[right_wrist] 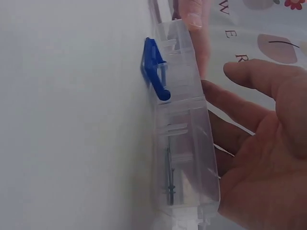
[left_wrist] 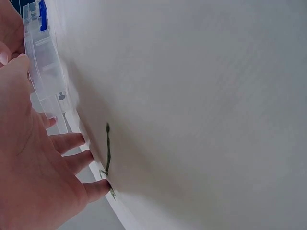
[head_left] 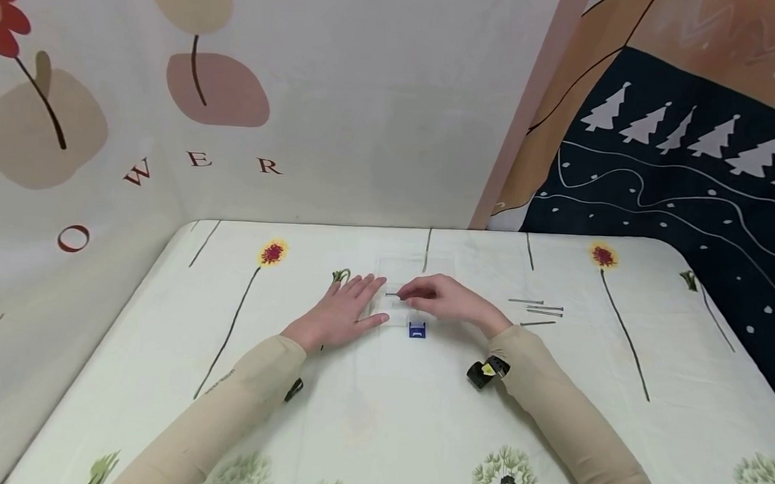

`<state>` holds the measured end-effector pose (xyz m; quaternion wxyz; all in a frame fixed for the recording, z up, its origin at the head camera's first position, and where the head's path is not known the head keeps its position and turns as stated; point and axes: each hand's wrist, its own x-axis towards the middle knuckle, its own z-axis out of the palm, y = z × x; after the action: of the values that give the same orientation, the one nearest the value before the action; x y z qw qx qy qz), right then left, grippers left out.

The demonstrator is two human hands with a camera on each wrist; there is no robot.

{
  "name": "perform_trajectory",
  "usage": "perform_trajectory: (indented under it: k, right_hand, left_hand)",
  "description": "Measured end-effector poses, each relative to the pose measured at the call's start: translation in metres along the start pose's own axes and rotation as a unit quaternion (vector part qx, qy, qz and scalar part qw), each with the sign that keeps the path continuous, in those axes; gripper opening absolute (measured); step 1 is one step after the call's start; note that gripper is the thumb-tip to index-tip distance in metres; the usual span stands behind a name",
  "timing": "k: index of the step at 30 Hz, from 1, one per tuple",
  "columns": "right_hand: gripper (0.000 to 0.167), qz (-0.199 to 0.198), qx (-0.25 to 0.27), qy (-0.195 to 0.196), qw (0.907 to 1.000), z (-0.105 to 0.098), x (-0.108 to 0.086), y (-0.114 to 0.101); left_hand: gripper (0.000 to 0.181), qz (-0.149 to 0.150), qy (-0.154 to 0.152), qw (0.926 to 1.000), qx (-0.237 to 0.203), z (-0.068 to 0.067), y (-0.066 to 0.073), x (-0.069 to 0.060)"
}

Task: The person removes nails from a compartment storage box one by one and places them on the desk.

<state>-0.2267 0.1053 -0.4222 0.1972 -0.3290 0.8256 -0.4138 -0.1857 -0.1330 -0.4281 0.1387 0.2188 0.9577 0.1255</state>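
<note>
A clear plastic box (right_wrist: 187,143) with a blue latch (head_left: 417,330) lies on the cloth; the latch (right_wrist: 152,67) hangs at its near side. My left hand (head_left: 340,316) rests palm down at the box's left side, fingers spread, thumb at its near edge. In the left wrist view, the box (left_wrist: 45,62) is beside the left thumb. My right hand (head_left: 450,300) is over the box with bent fingers, its fingertips beside a thin nail (head_left: 391,294). From the right wrist, the thumb (right_wrist: 249,72) stands apart from the fingers; their tips are partly hidden. Nails (right_wrist: 170,177) show through the wall.
Several loose nails (head_left: 545,307) lie on the patterned cloth (head_left: 377,431) to the right of the right hand. Black straps or mounts sit at both wrists, the right one (head_left: 482,373) with a yellow mark. A printed fabric wall (head_left: 367,124) rises behind the table.
</note>
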Motion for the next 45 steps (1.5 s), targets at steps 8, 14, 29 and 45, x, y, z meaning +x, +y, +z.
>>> perform_trajectory:
  k: [8, 14, 29, 45]
  right_hand:
    - [0.029, 0.008, 0.024, -0.029, 0.9993, -0.003, 0.0, -0.003]
    - [0.032, 0.03, 0.022, -0.057, 0.9977, -0.004, 0.001, -0.006]
    - [0.04, 0.008, -0.002, -0.077, 0.997, -0.004, 0.002, -0.006]
    - [0.023, -0.014, 0.037, -0.002, 0.9992, -0.004, 0.003, 0.004]
  left_hand:
    - [0.077, 0.004, 0.0, 1.0, 0.0, -0.001, 0.0, 0.0]
    - [0.076, 0.004, -0.001, 1.0, 0.003, -0.001, 0.001, 0.0]
    - [0.077, -0.002, 0.0, 1.0, 0.002, -0.001, 0.001, 0.0]
    - [0.078, 0.002, 0.0, 1.0, 0.0, -0.001, 0.001, 0.0]
